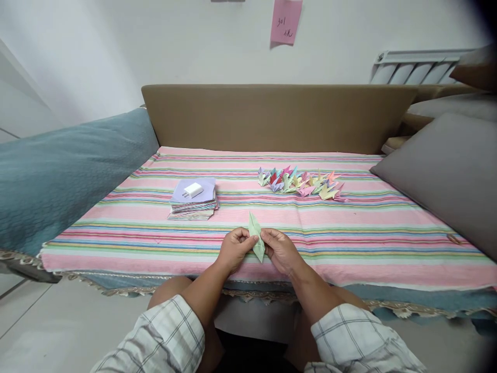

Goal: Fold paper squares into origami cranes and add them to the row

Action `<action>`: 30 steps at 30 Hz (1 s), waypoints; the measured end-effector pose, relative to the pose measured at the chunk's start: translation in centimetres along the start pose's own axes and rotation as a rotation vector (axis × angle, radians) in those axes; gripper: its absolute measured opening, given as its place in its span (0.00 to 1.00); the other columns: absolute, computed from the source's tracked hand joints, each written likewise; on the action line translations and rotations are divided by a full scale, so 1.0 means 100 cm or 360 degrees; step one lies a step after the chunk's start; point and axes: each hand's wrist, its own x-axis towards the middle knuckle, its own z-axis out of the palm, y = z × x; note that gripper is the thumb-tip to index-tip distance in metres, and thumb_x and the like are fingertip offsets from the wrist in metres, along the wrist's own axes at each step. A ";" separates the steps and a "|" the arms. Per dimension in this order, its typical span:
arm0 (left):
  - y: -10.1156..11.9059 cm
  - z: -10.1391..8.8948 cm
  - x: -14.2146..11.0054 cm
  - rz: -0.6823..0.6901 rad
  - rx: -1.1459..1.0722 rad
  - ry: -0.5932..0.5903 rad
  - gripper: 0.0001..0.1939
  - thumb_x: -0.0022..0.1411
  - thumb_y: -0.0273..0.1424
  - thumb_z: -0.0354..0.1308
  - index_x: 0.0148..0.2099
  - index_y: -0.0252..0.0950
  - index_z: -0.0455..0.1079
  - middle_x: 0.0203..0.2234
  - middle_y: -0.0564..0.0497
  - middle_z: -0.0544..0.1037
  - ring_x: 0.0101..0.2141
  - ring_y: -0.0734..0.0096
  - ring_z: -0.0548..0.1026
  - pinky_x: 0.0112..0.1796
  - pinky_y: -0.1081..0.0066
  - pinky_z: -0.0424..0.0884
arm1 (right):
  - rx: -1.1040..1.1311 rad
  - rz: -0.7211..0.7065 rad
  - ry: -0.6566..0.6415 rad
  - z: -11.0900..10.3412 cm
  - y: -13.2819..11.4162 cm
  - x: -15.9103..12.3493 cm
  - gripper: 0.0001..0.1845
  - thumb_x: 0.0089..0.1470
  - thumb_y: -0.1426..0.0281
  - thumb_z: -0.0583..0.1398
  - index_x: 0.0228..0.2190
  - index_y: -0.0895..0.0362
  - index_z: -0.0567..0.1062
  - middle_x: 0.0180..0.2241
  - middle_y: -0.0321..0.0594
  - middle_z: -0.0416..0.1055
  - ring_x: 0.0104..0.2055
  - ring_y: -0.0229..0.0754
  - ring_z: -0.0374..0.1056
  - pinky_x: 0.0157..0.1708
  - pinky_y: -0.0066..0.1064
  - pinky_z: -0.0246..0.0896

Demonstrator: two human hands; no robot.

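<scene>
A pale green sheet of origami paper point(256, 239), folded into a narrow diamond, stands between my two hands near the front of the striped cloth. My left hand point(236, 247) pinches its left side, the thumb lying on the paper's face. From the other side my right hand point(280, 249) grips the right edge between thumb and fingers. Beyond them, to the right, sits a cluster of folded paper cranes point(298, 182) in several colours. Left of my hands is a stack of square paper point(194, 206) with a white plug adapter point(193, 190) lying on top.
The striped cloth point(128, 217) covers a sofa seat with a brown backrest point(272, 118). A blue-covered armrest point(70, 176) bounds the left, a grey cushion point(446, 171) the right. A pink note point(286, 23) hangs on the wall near a radiator point(419, 66).
</scene>
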 end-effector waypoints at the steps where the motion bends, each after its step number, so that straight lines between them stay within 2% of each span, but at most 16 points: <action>1: 0.000 0.000 0.000 0.0021 0.0030 0.0020 0.17 0.43 0.38 0.67 0.24 0.34 0.64 0.17 0.58 0.67 0.20 0.79 0.64 0.25 0.76 0.60 | -0.0023 -0.0018 -0.0017 0.000 0.001 0.000 0.18 0.35 0.59 0.70 0.26 0.58 0.77 0.19 0.33 0.70 0.22 0.33 0.62 0.24 0.27 0.58; 8: 0.003 -0.001 -0.004 0.0439 0.0502 0.0180 0.12 0.46 0.35 0.65 0.22 0.34 0.66 0.21 0.55 0.67 0.24 0.78 0.64 0.27 0.76 0.59 | -0.0089 -0.0086 -0.0014 0.001 0.005 0.001 0.17 0.33 0.62 0.71 0.26 0.57 0.75 0.22 0.32 0.71 0.23 0.32 0.63 0.24 0.25 0.57; 11: 0.005 0.002 -0.005 0.0326 0.0304 0.0110 0.13 0.45 0.35 0.66 0.24 0.34 0.66 0.21 0.56 0.66 0.23 0.80 0.63 0.26 0.77 0.59 | -0.0055 -0.0068 0.0014 0.002 0.004 0.002 0.17 0.35 0.60 0.70 0.25 0.57 0.74 0.20 0.31 0.69 0.21 0.31 0.61 0.22 0.25 0.57; 15: 0.005 0.004 -0.003 0.0057 -0.0163 0.0062 0.19 0.39 0.34 0.71 0.33 0.34 0.69 0.22 0.58 0.67 0.23 0.81 0.65 0.27 0.78 0.62 | -0.0003 -0.0047 0.0031 0.001 0.004 0.002 0.17 0.34 0.60 0.71 0.25 0.57 0.75 0.21 0.32 0.71 0.22 0.33 0.63 0.24 0.26 0.60; 17: 0.005 0.004 -0.003 -0.0061 -0.0259 0.0032 0.21 0.38 0.34 0.72 0.35 0.34 0.70 0.22 0.58 0.68 0.23 0.81 0.66 0.27 0.78 0.62 | -0.0001 -0.0051 0.0023 0.000 0.004 0.002 0.16 0.35 0.60 0.71 0.25 0.56 0.75 0.21 0.32 0.71 0.22 0.33 0.63 0.24 0.26 0.60; 19: 0.005 0.003 -0.002 -0.0149 -0.0296 -0.0002 0.20 0.39 0.35 0.71 0.34 0.32 0.71 0.20 0.58 0.68 0.22 0.82 0.66 0.26 0.78 0.61 | -0.0006 -0.0068 0.0013 -0.001 0.005 0.003 0.16 0.36 0.61 0.70 0.25 0.56 0.75 0.21 0.32 0.70 0.22 0.33 0.63 0.24 0.26 0.59; 24: 0.007 0.003 -0.003 -0.0157 -0.0324 0.0035 0.18 0.39 0.36 0.71 0.27 0.32 0.68 0.18 0.57 0.70 0.19 0.83 0.64 0.22 0.79 0.59 | -0.0060 -0.0077 0.0032 0.001 0.007 0.003 0.16 0.35 0.60 0.70 0.26 0.56 0.76 0.21 0.32 0.70 0.22 0.34 0.63 0.24 0.28 0.60; 30: 0.010 0.004 -0.004 -0.0097 -0.0232 0.0070 0.18 0.40 0.39 0.70 0.24 0.33 0.66 0.14 0.60 0.65 0.17 0.83 0.61 0.20 0.79 0.56 | -0.0166 -0.0122 0.0060 0.000 0.010 0.004 0.17 0.36 0.59 0.70 0.25 0.56 0.75 0.20 0.31 0.69 0.21 0.33 0.61 0.22 0.27 0.57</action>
